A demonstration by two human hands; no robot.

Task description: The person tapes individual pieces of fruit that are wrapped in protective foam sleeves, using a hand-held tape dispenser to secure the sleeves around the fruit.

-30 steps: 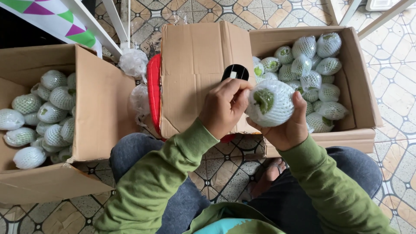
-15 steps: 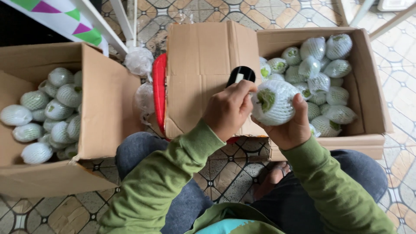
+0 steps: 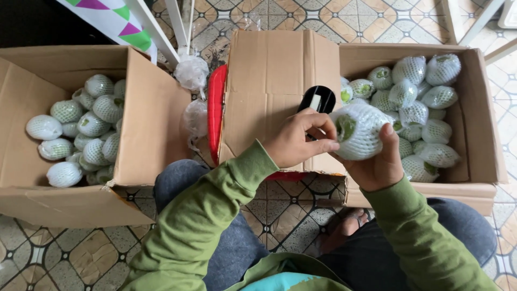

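Right hand [image 3: 377, 164] cups a green fruit in white foam net [image 3: 358, 131] from below/behind, fingers curled round it, thumb up on its right side; fruit is held in the air over the gap between the folded-down flap [image 3: 274, 102] and the right box [image 3: 479, 178]. Left hand [image 3: 296, 141] is pinched at the net's open end by the fruit's stem side, thumb + forefinger nearly closed on the net edge, other fingers tucked. Looks like the net is mostly on, green showing only at the left end.

Progress, judging by how things lie: left box [image 3: 64, 207] has approx. a dozen-plus netted fruit [image 3: 81, 132], right box also has a pile of netted fruit [image 3: 414, 102], neither full to the rim. So a good batch is wrapped, this one nearly so. No bare fruit visible anywhere.

Hard to see: black object w/ white bit [image 3: 318, 98] behind left hand, partly covered, maybe a tape dispenser, can't say. Red item [image 3: 216, 110] edge-on between the boxes, kind unclear. Clear plastic bags [image 3: 192, 73] crumpled by the white frame legs. Box bottoms hidden under fruit; right box cut off by the sleeve at its near wall. Left fingertips hide the exact grip point.
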